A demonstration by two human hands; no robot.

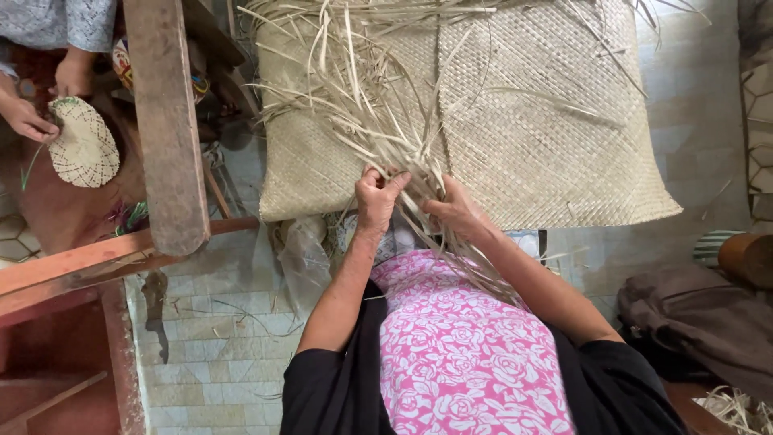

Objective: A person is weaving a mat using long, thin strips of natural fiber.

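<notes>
The person is weaving a pale mat [531,121], which is lying across the upper centre of the frame on the tiled floor [225,354]. The left hand [377,196] is closing on a bundle of loose strips [378,105] at the mat's near edge, fingers curled tight around them. The right hand [455,211] is pinching neighbouring strips, thumb pressing against fingers. Judgement: both hands should be keeping the strips flat and under even tension, crossing close to the woven edge so no gaps open. At upper left, another person's hands [28,117] are working a small round piece [83,145] beside a wooden beam [165,121].
</notes>
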